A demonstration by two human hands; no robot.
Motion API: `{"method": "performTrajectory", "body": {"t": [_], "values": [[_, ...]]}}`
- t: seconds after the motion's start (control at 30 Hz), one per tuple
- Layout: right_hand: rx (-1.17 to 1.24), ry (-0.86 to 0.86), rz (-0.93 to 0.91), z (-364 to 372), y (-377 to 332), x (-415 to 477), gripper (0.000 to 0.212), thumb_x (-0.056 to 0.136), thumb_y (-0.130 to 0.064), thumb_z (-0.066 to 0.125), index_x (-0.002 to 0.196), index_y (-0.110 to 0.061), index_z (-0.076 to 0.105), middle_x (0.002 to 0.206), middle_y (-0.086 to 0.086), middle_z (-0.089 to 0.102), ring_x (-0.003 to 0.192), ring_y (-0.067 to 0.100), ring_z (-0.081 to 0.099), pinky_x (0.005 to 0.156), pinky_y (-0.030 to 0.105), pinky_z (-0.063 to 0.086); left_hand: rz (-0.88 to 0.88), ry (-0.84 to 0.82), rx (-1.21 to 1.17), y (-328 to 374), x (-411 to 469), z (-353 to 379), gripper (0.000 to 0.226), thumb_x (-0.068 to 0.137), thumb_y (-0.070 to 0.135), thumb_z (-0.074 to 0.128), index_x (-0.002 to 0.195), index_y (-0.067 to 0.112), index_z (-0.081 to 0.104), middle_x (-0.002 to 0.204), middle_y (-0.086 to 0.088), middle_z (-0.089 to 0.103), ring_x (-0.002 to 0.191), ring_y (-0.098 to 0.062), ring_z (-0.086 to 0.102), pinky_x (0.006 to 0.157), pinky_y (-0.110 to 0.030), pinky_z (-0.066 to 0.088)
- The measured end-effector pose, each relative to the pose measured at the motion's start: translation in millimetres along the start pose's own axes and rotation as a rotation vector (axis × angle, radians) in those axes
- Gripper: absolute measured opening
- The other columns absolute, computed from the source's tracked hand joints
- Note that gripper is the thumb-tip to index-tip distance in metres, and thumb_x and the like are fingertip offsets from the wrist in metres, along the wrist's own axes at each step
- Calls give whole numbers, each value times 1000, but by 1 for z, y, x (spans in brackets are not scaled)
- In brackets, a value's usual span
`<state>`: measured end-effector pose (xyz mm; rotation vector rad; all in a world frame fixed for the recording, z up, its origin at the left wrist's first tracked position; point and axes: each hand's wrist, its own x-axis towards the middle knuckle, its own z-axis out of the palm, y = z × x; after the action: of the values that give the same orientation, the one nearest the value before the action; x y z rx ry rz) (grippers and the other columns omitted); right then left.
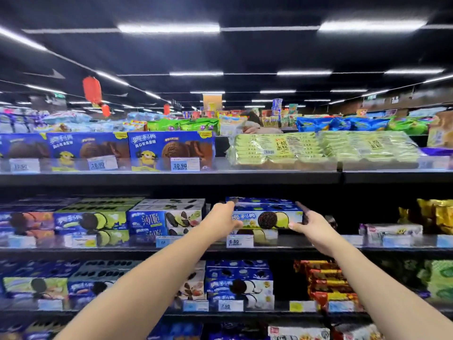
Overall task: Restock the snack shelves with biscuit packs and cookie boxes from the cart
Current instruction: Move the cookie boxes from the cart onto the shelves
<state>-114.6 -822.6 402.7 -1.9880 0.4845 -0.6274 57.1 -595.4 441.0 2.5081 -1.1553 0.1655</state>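
A blue cookie box (268, 218) with a dark sandwich cookie and pale green cream on its front sits on top of a like box on the middle shelf (282, 251). My left hand (221, 218) holds its left end, fingers reaching along the side and thumb on the front. My right hand (310, 223) holds its right end the same way. Both arms stretch forward from the bottom of the view. To the left stands a stack of blue and white thin cookie boxes (166, 220). The cart is out of sight.
The top shelf carries large blue boxes (170, 150) and green biscuit packs (321, 149). Dark empty shelf space (348, 214) lies right of the held box, then a white pack (392, 230) and yellow bags (438, 214). Lower shelves hold more cookie boxes (239, 284) and red packs (328, 283).
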Motion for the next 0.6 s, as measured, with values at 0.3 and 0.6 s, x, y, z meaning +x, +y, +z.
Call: {"method": "performTrajectory", "body": {"t": [0.3, 0.6], "values": [[21, -228, -12, -2, 1, 34, 82, 83, -12, 79, 153, -19, 36, 117, -25, 62, 94, -20, 59, 77, -2, 42, 34, -172, 595, 14, 18, -21, 55, 99, 38, 56, 141, 3, 48, 153, -17, 42, 139, -37, 38, 111, -50, 35], [42, -271, 118, 28, -9, 37, 104, 65, -4, 57, 159, -27, 18, 138, 6, 55, 118, 26, 58, 101, 37, 50, 63, -190, 556, -4, 24, -2, 75, 102, 40, 49, 160, 22, 6, 166, -10, 12, 149, -38, 18, 121, -53, 20]]}}
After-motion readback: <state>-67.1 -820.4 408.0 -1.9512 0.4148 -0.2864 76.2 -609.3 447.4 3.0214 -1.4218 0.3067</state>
